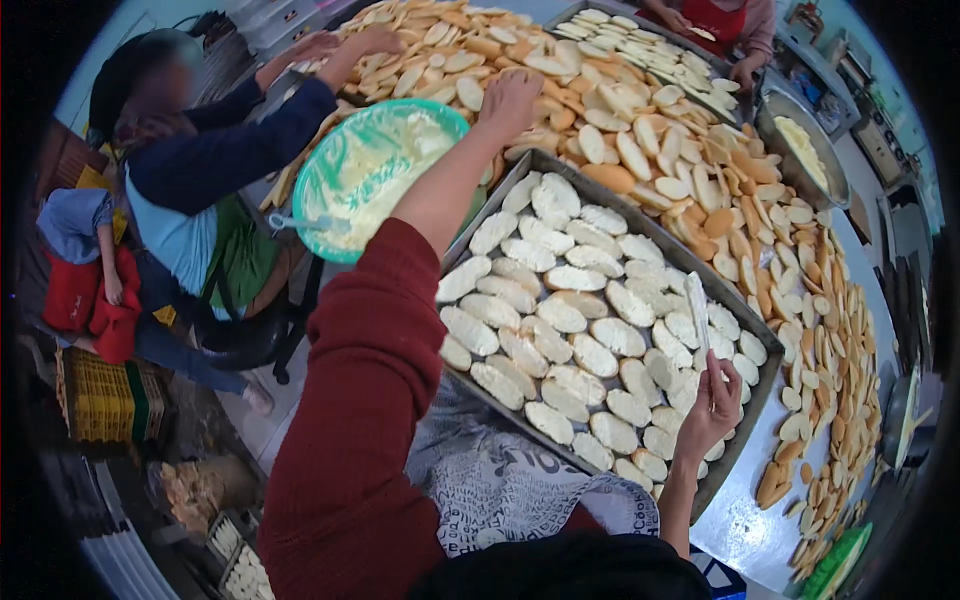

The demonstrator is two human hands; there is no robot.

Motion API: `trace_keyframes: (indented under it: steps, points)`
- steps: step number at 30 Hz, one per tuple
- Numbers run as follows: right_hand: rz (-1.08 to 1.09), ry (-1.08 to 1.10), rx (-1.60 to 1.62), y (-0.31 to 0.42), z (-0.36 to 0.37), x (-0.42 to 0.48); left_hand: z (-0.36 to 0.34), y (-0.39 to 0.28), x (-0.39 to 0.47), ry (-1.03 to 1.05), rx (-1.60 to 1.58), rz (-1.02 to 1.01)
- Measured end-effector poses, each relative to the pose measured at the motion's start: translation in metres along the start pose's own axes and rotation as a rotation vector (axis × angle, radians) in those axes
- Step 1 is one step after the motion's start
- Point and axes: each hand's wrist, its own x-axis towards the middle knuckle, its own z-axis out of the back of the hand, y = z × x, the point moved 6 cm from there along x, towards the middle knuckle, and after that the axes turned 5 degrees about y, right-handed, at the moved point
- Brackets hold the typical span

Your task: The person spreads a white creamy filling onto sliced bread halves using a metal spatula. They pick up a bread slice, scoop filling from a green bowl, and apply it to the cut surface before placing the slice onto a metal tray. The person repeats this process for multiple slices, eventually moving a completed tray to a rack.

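My left hand (pixel 512 101) reaches over the far side of the metal tray into a heap of sliced bread pieces (pixel 630 154); its fingers are bent at the slices, and whether it grips one is hidden. My right hand (pixel 712 409) holds a cream-smeared spreader (pixel 697 311) upright over the right part of the tray. The rectangular metal baking tray (pixel 772 375) lies before me, filled with rows of oval bread slices (pixel 616 337) coated in pale cream. Left of it, a green plastic basin (pixel 304 187) of pale cream stands partly behind my left forearm, with a light-handled utensil (pixel 307 223) in it.
A seated co-worker (pixel 217 157) at the left reaches into the heap. Another person (pixel 731 30) stands across the table beside a second tray (pixel 652 56) of slices. A metal bowl (pixel 836 176) of cream is at the upper right. Bread slices cover much of the metal table (pixel 739 525).
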Motion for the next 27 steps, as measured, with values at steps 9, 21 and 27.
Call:
trace_keyframes:
  steps: [9,21,27]
  points:
    - [0.062,0.081,0.108,0.029,-0.017,-0.007,0.132,0.027,-0.118,-0.19,-1.435,0.458]
    - [0.245,0.398,0.31,0.137,-0.105,-0.03,0.196,0.046,-0.315,-0.111,-1.78,0.757]
    - [0.178,0.337,0.255,0.124,-0.086,-0.036,0.194,0.023,-0.29,0.075,-2.158,0.535]
